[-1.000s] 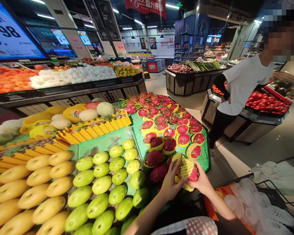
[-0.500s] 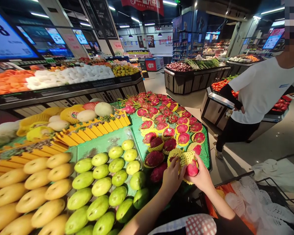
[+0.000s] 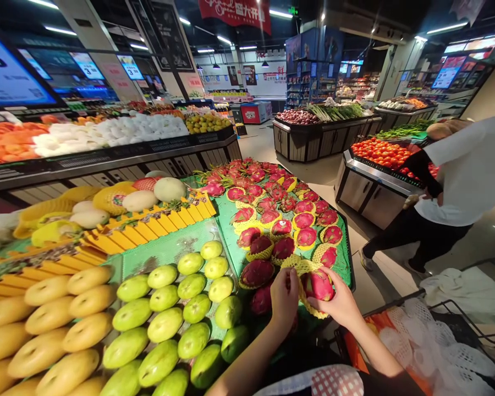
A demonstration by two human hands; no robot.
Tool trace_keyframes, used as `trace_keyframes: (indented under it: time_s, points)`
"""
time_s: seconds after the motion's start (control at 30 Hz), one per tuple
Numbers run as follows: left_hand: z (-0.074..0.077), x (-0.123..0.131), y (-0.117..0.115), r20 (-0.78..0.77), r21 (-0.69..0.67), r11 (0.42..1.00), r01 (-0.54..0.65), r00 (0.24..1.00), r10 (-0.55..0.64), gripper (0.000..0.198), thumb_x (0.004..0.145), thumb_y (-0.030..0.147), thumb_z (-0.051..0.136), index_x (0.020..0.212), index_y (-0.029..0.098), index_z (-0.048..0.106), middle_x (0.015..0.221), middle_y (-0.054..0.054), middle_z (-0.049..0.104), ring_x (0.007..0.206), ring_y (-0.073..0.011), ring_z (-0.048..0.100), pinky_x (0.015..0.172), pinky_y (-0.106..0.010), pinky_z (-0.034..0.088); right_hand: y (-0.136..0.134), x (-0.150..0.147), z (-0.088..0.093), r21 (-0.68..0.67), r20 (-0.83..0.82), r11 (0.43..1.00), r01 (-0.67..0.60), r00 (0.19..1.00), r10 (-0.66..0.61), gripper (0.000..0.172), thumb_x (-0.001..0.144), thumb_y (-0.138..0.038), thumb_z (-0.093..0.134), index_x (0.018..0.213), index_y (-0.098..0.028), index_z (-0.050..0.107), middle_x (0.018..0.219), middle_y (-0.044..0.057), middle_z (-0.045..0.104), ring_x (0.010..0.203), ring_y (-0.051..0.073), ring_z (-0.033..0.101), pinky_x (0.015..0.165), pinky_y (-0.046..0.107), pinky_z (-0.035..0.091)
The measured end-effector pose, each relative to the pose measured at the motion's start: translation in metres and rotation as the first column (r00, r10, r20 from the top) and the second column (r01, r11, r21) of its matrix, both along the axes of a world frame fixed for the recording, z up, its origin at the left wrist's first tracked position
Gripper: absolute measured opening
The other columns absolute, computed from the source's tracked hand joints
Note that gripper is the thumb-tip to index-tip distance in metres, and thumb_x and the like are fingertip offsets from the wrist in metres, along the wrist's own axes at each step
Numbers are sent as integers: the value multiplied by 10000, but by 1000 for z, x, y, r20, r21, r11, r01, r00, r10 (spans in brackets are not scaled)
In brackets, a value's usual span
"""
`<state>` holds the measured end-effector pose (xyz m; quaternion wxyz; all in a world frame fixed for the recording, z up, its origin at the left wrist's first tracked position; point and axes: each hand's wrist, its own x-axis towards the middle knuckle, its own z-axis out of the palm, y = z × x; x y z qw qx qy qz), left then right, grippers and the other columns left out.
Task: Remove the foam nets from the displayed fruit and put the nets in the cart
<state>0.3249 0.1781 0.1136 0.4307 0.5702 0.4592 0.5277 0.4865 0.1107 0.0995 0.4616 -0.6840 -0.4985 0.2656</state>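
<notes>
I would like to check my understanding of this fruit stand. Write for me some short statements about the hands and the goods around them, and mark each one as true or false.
1. The right hand holds a dragon fruit. True.
2. The green fruits lie between the tan fruits and the other dragon fruits. True.
3. The left hand is gripping one of the green fruits. False: it is raised by the yellow foam net near the held dragon fruit.
4. The tomatoes are at the left edge of the picture. False: they are toward the right.
5. A person in a white T-shirt is at the right side of the picture. True.
</notes>
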Motion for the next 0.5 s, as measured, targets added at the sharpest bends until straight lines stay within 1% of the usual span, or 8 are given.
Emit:
trace_keyframes:
  time_s: [0.07, 0.13, 0.23, 0.33, 0.4, 0.5]
  points:
    - [-1, 2, 1, 74, -65, 998, -8, 997, 13, 463, 929, 635, 701, 731, 218, 658, 706, -16, 631, 688, -187, 564, 667, -286, 452, 0, -1, 3, 16, -78, 1000, -20, 997, 21, 773, 624, -416, 913, 1351, -267, 698, 1425, 107, 729, 1327, 370, 679, 1161, 545, 518]
    - [-2, 5, 2, 165, -155, 988, -2, 986, 28, 541, 887, 718, 708, 720, 207, 642, 683, -1, 610, 664, -169, 538, 636, -276, 434, 0, -2, 4, 54, -154, 998, -41, 987, 48, 763, 624, -408, 925, 1341, -265, 704, 1412, 105, 740, 1318, 364, 684, 1167, 548, 511]
    - [-3, 8, 6, 332, -299, 952, 63, 943, 41, 616, 801, 796, 738, 824, 180, 709, 783, -33, 708, 729, -185, 621, 697, -292, 491, 2, -5, 3, 111, -215, 993, -39, 975, 62, 773, 616, -406, 949, 1337, -265, 708, 1396, 102, 748, 1300, 359, 692, 1155, 544, 525]
    - [-2, 9, 12, 434, -363, 917, 163, 901, 11, 666, 732, 790, 799, 929, 154, 764, 905, -79, 780, 825, -218, 700, 778, -324, 540, 4, -8, 3, 160, -186, 987, 8, 982, 22, 776, 609, -405, 963, 1329, -267, 710, 1399, 109, 733, 1314, 367, 675, 1160, 550, 519]
    - [-2, 8, 16, 456, -376, 908, 184, 890, 9, 667, 699, 768, 841, 930, 146, 774, 905, -80, 790, 819, -212, 713, 781, -322, 548, 5, -9, 2, 207, -146, 978, 21, 989, 9, 782, 613, -411, 968, 1334, -266, 702, 1413, 121, 713, 1326, 373, 660, 1169, 560, 507]
    - [-6, 7, 21, 518, -430, 881, 199, 853, 60, 664, 674, 744, 875, 928, 139, 772, 896, -81, 800, 785, -206, 731, 773, -326, 568, 7, -10, -1, 257, -121, 966, 12, 992, 20, 793, 619, -426, 971, 1342, -263, 687, 1395, 129, 705, 1310, 373, 662, 1172, 569, 502]
